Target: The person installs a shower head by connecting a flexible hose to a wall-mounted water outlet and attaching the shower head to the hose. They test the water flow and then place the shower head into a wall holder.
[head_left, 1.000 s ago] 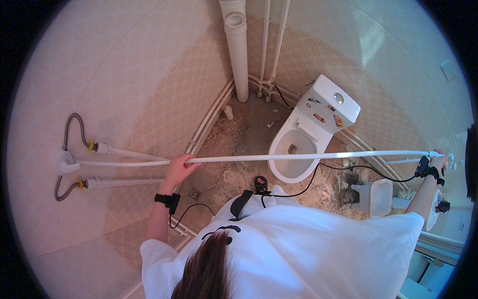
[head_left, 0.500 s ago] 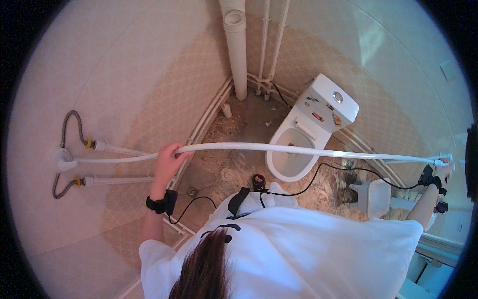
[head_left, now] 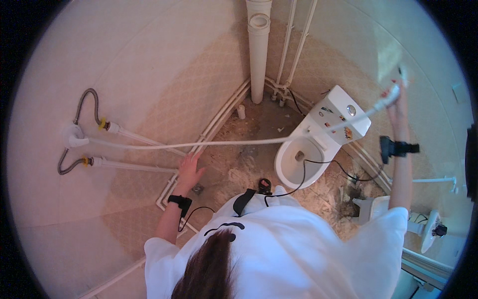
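A white hose (head_left: 214,143) runs from a white wall fixture (head_left: 75,136) at the left across to the right. My right hand (head_left: 397,102), raised at the far right, is closed round its white handle end, which looks like a hand shower (head_left: 393,93); motion blurs it. Below the hose, my left hand (head_left: 189,174) is open with fingers apart and holds nothing. The hose passes just beyond its fingertips, over the toilet (head_left: 343,98). Two braided connectors (head_left: 94,97) join the fixture to wall pipes.
A thick vertical pipe (head_left: 258,65) stands in the far corner, with thin pipes (head_left: 288,50) beside it. A low white basin (head_left: 373,208) and a round white washbasin (head_left: 432,230) are at the right. A black cable (head_left: 331,162) hangs between my right wrist and my body.
My left hand has let go of the hose and moved down below it. My right hand has risen and come inward with the hose end; the hose, stretched nearly straight before, now slopes upward.
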A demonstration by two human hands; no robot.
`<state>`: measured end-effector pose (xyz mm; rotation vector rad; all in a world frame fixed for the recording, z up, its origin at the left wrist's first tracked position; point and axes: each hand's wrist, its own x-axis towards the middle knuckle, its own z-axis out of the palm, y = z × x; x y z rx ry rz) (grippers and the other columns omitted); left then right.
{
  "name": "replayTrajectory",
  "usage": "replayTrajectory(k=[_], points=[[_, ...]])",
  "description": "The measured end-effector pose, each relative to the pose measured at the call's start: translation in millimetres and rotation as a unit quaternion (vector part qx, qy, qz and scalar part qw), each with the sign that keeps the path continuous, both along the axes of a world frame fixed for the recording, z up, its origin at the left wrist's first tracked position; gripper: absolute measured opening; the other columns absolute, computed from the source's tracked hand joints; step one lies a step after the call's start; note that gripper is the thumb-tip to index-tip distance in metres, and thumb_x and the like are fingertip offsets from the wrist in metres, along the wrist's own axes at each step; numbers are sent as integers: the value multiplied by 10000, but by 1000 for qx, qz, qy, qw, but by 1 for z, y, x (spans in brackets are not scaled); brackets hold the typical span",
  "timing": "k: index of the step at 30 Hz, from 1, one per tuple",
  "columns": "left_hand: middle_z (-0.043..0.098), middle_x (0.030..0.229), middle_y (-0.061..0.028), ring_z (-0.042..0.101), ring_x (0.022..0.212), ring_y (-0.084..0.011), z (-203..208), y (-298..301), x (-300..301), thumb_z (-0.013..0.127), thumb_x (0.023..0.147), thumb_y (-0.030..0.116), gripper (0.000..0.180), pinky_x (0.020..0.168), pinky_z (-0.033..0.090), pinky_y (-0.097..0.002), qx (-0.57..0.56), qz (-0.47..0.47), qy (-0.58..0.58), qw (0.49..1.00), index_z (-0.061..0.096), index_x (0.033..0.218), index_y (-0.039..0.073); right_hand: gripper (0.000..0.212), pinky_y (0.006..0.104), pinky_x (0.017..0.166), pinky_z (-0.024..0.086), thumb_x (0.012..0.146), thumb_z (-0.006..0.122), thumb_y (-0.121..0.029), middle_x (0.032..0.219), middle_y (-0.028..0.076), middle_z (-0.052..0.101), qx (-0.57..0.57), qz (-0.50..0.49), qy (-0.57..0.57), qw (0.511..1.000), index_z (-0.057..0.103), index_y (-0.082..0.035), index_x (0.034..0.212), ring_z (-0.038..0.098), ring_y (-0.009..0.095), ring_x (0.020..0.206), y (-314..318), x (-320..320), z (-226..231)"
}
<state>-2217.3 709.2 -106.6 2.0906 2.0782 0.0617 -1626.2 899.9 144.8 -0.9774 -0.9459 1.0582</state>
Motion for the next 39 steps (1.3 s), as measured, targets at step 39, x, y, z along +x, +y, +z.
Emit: replayTrajectory(k=[39], points=[[593,969,-140,565,895,-282,-48,-127,0,526,805,223,302,763,446,-352,-111,166,-272,941,524,1047,42,223,216,346,265,804,563,-175,460,-20,398,-70,352,-65,931,451,-88,632,344,62,358,-12,-251,-100]])
